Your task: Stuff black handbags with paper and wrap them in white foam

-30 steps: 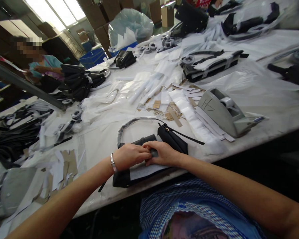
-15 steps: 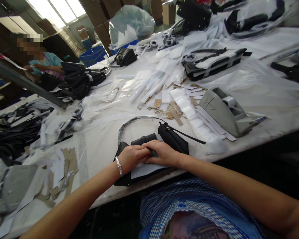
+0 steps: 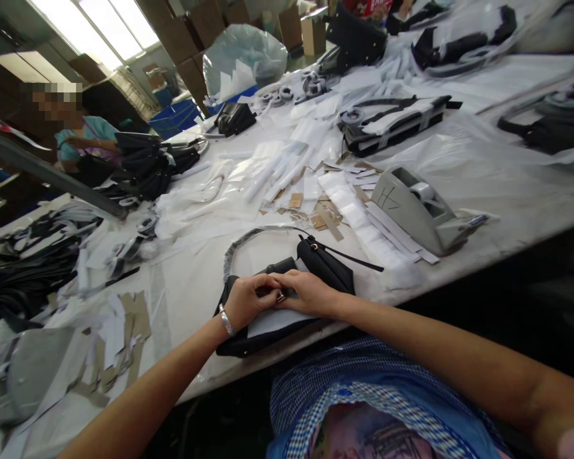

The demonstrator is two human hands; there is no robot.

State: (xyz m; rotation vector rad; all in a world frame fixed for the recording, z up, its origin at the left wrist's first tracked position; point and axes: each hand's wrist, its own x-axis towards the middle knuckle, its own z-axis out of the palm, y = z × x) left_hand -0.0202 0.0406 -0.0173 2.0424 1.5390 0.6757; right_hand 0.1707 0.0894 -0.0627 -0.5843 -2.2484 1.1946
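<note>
A black handbag (image 3: 328, 266) lies at the near edge of the table, its wrapped handle (image 3: 229, 252) arching away from me. Across its near side is a white sheet (image 3: 275, 324). My left hand (image 3: 249, 298), with a bracelet at the wrist, is closed in a pinch at the bag's middle. Touching it, my right hand (image 3: 310, 293) also has its fingers drawn together there. Between the fingertips shows a small shiny metal clasp (image 3: 280, 296), partly hidden by both hands. A thin black strap (image 3: 358, 256) trails off to the right.
To the right stands a grey tape dispenser (image 3: 411, 207); another grey dispenser (image 3: 38, 366) is at the left. Card strips (image 3: 325, 213) and plastic sleeves (image 3: 263, 166) lie beyond the bag. A co-worker (image 3: 88, 137) is at the far left, behind a slanting metal post (image 3: 52, 169).
My left fingers have curled into a raised pinch, and the small metal clasp now shows between the hands. The whole view has shifted slightly.
</note>
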